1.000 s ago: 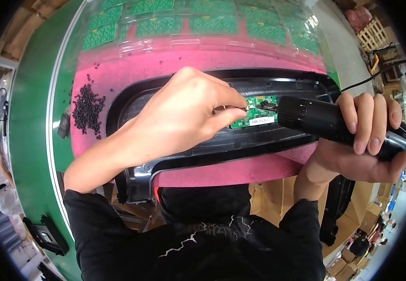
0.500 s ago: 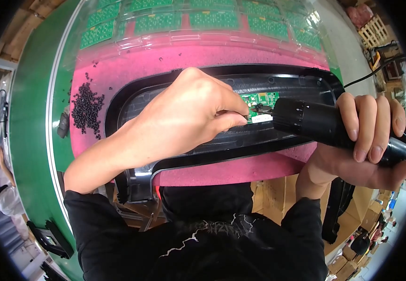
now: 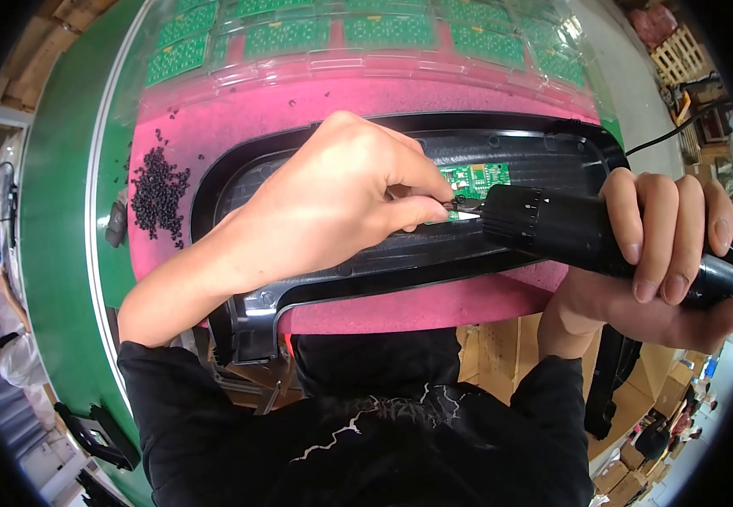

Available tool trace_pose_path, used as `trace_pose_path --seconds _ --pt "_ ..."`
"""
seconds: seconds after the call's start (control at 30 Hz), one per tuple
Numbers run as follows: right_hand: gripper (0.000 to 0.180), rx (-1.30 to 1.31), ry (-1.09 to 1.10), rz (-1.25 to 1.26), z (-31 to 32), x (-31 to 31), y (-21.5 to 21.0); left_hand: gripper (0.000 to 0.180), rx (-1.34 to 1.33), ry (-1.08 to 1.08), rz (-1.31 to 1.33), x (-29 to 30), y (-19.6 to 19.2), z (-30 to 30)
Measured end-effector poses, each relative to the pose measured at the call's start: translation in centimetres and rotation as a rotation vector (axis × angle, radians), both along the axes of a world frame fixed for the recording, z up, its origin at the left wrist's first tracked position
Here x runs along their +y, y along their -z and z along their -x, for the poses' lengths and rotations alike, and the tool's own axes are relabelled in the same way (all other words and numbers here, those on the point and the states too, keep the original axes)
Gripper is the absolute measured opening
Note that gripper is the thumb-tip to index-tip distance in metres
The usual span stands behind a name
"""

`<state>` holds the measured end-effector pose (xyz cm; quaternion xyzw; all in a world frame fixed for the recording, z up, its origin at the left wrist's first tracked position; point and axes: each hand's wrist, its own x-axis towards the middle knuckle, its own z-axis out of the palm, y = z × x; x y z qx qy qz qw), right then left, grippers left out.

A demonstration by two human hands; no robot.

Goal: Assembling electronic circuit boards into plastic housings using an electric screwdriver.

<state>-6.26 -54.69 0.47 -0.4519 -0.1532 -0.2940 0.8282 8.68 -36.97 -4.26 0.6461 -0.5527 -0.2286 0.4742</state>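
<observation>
Green rectangular circuit board inside black curved plastic shell. Left hand pinched together at board (what it holds, hard to tell); right hand clamped on black cylindrical power driver. Best: driver square to board, pressure light. Raised shell edge limits tilting; bare shell right of board.

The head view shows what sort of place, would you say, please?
Probably an electronics assembly workshop: rows of green circuit boards, a heap of small black parts, and a black handheld tool in the right hand.
</observation>
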Motion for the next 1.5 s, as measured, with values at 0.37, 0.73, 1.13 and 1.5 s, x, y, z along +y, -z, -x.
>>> trace_pose_path --seconds 0.37,0.73,1.13,1.5 --pt "0.035 0.009 0.014 -0.023 0.2 -0.1 -0.1 0.012 -0.068 -0.035 0.03 0.0 0.0 0.2" --pt "0.04 -0.059 0.066 -0.109 0.0 -0.4 -0.5 0.01 -0.198 -0.069 0.122 -0.4 0.2 0.5" --pt "0.04 0.269 0.251 0.304 -1.6 -3.7 0.9 0.013 -0.152 -0.039 -0.194 -0.4 -0.3 0.8" --pt "0.039 0.329 0.283 0.292 -2.6 -3.5 1.6 0.016 -0.373 0.144 -0.195 0.1 0.7 0.7"
